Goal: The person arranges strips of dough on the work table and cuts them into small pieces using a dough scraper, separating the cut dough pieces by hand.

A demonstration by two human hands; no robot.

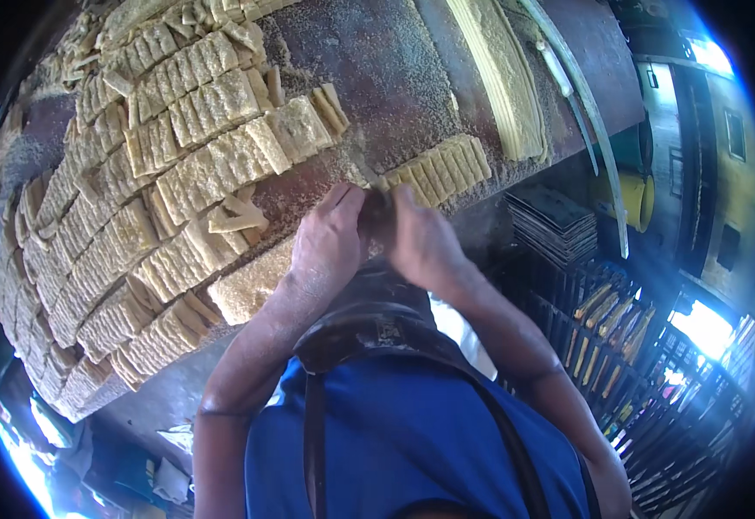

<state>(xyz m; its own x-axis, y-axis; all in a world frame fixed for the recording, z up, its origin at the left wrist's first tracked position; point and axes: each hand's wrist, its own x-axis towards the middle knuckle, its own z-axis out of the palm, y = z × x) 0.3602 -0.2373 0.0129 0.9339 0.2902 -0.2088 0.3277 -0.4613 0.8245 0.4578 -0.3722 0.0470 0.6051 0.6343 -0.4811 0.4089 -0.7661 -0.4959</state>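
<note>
My left hand is at the table's near edge, its fingers curled and pointing away from me. Beside it, my right hand is blurred, with its fingertips by the near end of a short row of cut dough-like slices. A dark, blurred flat object shows between the hands; its kind and which hand grips it are unclear. Close to my left wrist lies a crumb-covered slab. Many rows of crumb-coated cut pieces fill the left side of the table.
Long layered strips lie at the table's far right. Past them are a white-handled knife and a long, thin curved strip. Crumbs cover the reddish tabletop. Off the right edge stand stacked flat sheets, a yellow container and a dark rack.
</note>
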